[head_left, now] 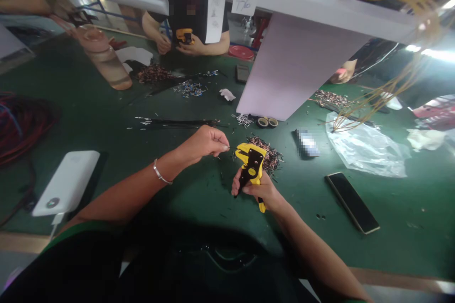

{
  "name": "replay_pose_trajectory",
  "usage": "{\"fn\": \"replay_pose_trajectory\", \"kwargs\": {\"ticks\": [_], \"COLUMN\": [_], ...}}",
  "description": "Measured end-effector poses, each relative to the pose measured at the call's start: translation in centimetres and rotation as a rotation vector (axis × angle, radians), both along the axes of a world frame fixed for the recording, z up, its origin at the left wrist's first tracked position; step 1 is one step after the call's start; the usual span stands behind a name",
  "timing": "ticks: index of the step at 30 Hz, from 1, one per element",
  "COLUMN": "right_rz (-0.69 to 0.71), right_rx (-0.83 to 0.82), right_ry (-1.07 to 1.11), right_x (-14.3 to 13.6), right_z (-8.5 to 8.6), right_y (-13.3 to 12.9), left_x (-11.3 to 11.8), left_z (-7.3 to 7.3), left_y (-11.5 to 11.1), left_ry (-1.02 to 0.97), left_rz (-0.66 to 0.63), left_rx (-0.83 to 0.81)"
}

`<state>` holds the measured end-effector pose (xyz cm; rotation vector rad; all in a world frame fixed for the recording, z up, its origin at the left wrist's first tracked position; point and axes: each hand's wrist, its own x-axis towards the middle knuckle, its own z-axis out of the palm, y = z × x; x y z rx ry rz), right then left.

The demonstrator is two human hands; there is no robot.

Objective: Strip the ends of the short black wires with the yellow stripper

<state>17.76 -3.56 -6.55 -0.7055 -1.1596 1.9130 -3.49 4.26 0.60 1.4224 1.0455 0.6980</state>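
My right hand (pixel 258 187) is wrapped round the handles of a yellow and black wire stripper (pixel 253 163), whose jaws point up and left. Just left of those jaws, my left hand (pixel 209 142) is pinched; whatever its fingertips hold is too small to make out. Behind the tool lies a heap of short dark and copper-coloured wire bits (pixel 272 154). Beyond my left hand, a bundle of black wires (pixel 177 123) with pale ends lies on the green table (pixel 199 189). A small pile of silvery pieces (pixel 243 120) sits near two round rolls (pixel 267 122).
A white power bank (pixel 67 182) and red cable coil (pixel 21 128) lie left. Right are a phone (pixel 352 202), plastic bag (pixel 366 147) and hanging yellow wires (pixel 401 75). A bottle (pixel 106 59) and upright panel (pixel 298 64) stand farther back; people work across the table.
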Motion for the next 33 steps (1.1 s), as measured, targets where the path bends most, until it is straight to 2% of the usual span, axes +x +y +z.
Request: {"fn": "replay_pose_trajectory", "kwargs": {"ticks": [13, 19, 33], "right_rz": [0.005, 0.011, -0.054], "right_rx": [-0.001, 0.021, 0.026], "right_ry": [-0.001, -0.028, -0.156], "right_x": [0.0, -0.1, -0.1], "right_z": [-0.1, -0.6, -0.4], "right_y": [0.0, 0.0, -0.2], "left_x": [-0.4, -0.2, -0.6], "left_z": [-0.4, -0.4, -1.5], "left_y": [0.6, 0.6, 1.1], "left_ry": [0.029, 0.010, 0.004], "left_rz": [-0.062, -0.031, -0.075], "left_rx": [-0.077, -0.085, 0.005]}}
